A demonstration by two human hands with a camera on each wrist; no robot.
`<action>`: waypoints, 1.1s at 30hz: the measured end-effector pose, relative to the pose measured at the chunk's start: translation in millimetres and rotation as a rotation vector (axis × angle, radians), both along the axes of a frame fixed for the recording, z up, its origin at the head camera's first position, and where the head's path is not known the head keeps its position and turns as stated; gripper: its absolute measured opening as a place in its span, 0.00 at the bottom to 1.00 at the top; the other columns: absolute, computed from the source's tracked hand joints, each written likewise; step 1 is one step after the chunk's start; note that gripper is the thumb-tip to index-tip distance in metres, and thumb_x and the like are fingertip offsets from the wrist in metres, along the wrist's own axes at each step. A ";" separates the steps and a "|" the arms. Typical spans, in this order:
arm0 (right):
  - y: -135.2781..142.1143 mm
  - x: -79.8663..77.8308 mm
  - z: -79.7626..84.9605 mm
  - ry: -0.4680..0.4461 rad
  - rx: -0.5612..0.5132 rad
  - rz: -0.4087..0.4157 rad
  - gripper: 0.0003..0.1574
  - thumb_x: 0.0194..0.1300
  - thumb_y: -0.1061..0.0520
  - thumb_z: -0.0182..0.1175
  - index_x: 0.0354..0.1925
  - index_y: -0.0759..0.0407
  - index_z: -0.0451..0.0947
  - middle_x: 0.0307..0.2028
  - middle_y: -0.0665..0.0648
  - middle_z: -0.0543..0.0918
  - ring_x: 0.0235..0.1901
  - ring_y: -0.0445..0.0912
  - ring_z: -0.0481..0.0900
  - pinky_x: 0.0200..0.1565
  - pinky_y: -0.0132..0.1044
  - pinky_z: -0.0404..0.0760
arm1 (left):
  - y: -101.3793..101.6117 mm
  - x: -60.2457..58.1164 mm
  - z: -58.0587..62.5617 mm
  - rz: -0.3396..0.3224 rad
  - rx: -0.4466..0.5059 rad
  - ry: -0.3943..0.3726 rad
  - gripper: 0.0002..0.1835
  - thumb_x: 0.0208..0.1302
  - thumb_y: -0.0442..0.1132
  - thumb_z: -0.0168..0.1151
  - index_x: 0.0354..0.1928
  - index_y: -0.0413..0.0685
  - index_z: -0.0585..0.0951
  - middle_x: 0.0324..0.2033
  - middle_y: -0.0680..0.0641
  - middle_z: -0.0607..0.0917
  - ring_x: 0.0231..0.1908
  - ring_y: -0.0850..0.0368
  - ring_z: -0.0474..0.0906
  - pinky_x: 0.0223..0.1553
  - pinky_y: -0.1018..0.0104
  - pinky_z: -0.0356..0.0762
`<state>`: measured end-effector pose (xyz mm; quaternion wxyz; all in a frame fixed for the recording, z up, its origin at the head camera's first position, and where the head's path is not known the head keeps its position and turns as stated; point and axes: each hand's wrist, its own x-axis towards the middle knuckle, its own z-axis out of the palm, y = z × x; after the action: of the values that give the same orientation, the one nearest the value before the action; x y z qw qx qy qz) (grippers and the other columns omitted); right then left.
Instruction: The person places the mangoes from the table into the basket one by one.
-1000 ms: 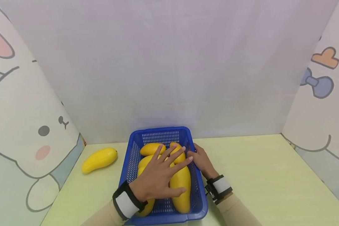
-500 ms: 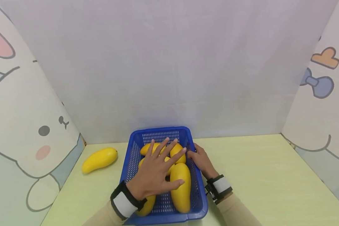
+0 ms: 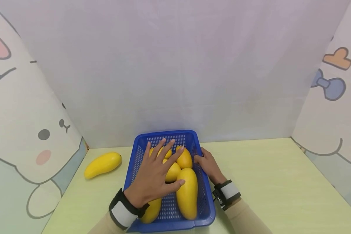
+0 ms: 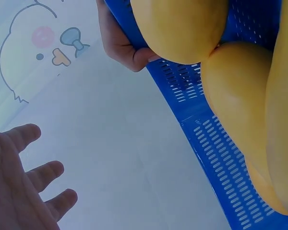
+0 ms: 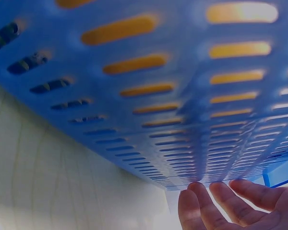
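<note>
A blue plastic basket [image 3: 170,228] with slotted walls holds several yellow mangoes [image 3: 188,194]. Above its left half is my left hand [image 3: 152,177], palm down with straight, spread fingers, hiding part of the fruit. In the left wrist view, that left hand [image 4: 19,182] holds nothing and shows a gap from the mangoes [image 4: 242,96]. My right hand [image 3: 209,165] grips the basket's right rim, thumb over the edge. The right wrist view shows the right hand's fingers [image 5: 235,206] against the outside of the slotted wall [image 5: 182,110].
One more yellow mango [image 3: 103,165] lies on the pale green table [image 3: 269,182] to the left of the basket. A white cloth backdrop [image 3: 178,71] stands close behind the basket. Cartoon-printed panels [image 3: 26,130] border both sides.
My left hand has shifted left and slightly away over the basket, fingers still spread, uncovering more of the middle and right mangoes. The right hand stays on the rim.
</note>
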<state>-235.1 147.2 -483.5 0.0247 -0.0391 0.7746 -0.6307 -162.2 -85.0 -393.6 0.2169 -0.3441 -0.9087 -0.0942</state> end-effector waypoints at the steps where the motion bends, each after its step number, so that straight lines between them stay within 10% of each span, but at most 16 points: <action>1: 0.3 -0.2 0.1 0.000 0.001 -0.003 0.25 0.59 0.63 0.53 0.56 0.63 0.76 0.34 0.60 0.77 0.27 0.51 0.76 0.29 0.39 0.76 | 0.0 -0.2 -0.1 0.004 0.000 0.000 0.43 0.67 0.76 0.34 0.80 0.67 0.55 0.78 0.47 0.56 0.77 0.43 0.45 0.70 0.30 0.38; 9: 1.1 -0.1 -0.7 -0.015 -0.003 -0.005 0.25 0.59 0.63 0.54 0.55 0.63 0.75 0.33 0.59 0.76 0.27 0.50 0.75 0.29 0.39 0.75 | -4.8 2.0 0.3 0.001 0.052 -0.001 0.44 0.63 0.67 0.57 0.79 0.65 0.58 0.77 0.46 0.59 0.77 0.42 0.48 0.69 0.28 0.40; 18: 1.8 0.9 -0.8 -0.017 -0.011 0.014 0.27 0.58 0.64 0.53 0.58 0.64 0.73 0.36 0.62 0.76 0.29 0.51 0.74 0.31 0.40 0.74 | -14.3 2.1 1.4 0.053 0.076 0.032 0.44 0.68 0.77 0.31 0.78 0.64 0.61 0.76 0.47 0.61 0.76 0.41 0.48 0.68 0.27 0.41; 33: 1.0 2.0 1.5 -0.014 -0.018 0.029 0.27 0.58 0.64 0.53 0.58 0.65 0.73 0.33 0.60 0.74 0.26 0.50 0.72 0.29 0.38 0.73 | -33.3 3.3 4.2 0.107 0.136 0.034 0.45 0.68 0.77 0.30 0.78 0.61 0.62 0.75 0.44 0.63 0.75 0.37 0.52 0.67 0.26 0.42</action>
<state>-233.1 148.2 -482.0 0.0389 -0.0464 0.7680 -0.6376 -159.0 -118.3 -389.4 0.2597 -0.2811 -0.9135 -0.1380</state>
